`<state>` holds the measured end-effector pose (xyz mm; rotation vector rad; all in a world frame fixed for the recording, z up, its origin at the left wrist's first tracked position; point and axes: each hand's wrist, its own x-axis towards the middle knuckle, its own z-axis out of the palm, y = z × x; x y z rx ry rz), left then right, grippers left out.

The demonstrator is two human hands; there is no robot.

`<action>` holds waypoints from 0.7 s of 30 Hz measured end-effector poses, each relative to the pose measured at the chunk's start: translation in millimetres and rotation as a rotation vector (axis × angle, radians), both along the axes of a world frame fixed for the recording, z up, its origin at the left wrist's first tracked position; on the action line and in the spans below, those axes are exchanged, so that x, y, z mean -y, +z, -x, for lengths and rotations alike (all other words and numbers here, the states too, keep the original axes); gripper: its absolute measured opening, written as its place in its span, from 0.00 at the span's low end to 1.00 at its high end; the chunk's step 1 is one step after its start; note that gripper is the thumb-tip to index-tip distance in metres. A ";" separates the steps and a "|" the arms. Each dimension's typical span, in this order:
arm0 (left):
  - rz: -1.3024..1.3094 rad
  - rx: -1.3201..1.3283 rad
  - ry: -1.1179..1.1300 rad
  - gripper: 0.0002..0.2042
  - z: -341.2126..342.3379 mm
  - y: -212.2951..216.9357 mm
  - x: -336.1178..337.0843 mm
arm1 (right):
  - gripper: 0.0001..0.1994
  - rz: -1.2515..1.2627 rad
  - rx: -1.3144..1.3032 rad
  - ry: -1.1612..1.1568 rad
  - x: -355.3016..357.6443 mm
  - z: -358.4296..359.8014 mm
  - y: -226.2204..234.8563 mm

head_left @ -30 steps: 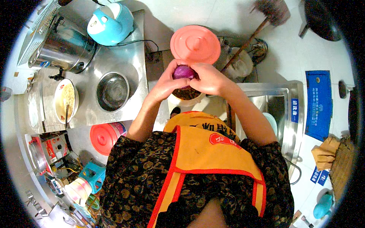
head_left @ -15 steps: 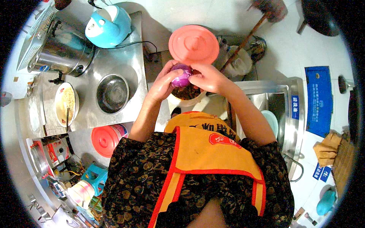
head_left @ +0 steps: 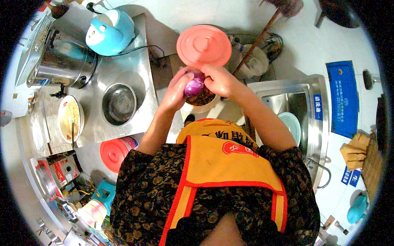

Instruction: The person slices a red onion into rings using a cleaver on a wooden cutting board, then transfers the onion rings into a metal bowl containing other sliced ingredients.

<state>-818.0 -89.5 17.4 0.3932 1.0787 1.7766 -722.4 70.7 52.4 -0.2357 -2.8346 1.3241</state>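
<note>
The purple onion (head_left: 194, 86) sits between both hands, held in the air just above a small white bowl (head_left: 200, 103) that seems to hold dark peelings, though the view there is too small to be sure. The left hand (head_left: 177, 89) cups the onion from its left side, fingers curled up and over it, so that grip is closed on the onion. The right hand (head_left: 221, 80) presses against the onion from the right and top, its fingers (head_left: 206, 72) bent onto the skin, also closed on it. Both forearms run up from the lower edge, over an orange apron (head_left: 223, 162) worn on a dark patterned top.

Just beyond the hands stands a bucket with a pink lid (head_left: 204, 44). To the left, a steel table (head_left: 125, 69) carries an empty steel bowl (head_left: 119, 103), a plate of noodles (head_left: 70, 118), a large steel urn (head_left: 61, 63) and a blue rice cooker (head_left: 110, 33). A second pink lid (head_left: 115, 153) lies below the table's near edge. To the right is a steel sink (head_left: 305, 110) with a pale green plate (head_left: 290, 125) in it
</note>
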 end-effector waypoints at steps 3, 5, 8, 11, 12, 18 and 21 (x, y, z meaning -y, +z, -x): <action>0.026 0.075 -0.031 0.16 -1.4 8.2 1.9 | 0.11 -0.004 -0.066 0.101 -8.3 -3.4 4.5; 0.079 0.232 -0.049 0.17 -1.2 28.2 0.9 | 0.13 0.202 -0.081 0.059 -9.3 -8.0 13.6; 0.076 0.333 -0.068 0.19 4.1 20.4 -0.7 | 0.15 0.242 -0.206 0.084 -8.9 -7.7 14.2; 0.101 0.334 -0.115 0.19 10.5 20.5 -2.9 | 0.16 0.149 -0.279 0.118 -8.9 -2.4 2.5; 0.126 0.323 -0.117 0.19 11.3 21.2 -3.3 | 0.16 0.118 -0.286 0.123 -8.7 -0.8 -1.3; 0.187 0.261 -0.118 0.17 15.5 6.4 -4.6 | 0.18 -0.011 -0.143 0.246 -7.9 3.1 22.4; 0.261 0.207 -0.157 0.17 6.4 14.7 -8.7 | 0.17 -0.074 -0.032 0.248 -3.7 2.2 30.8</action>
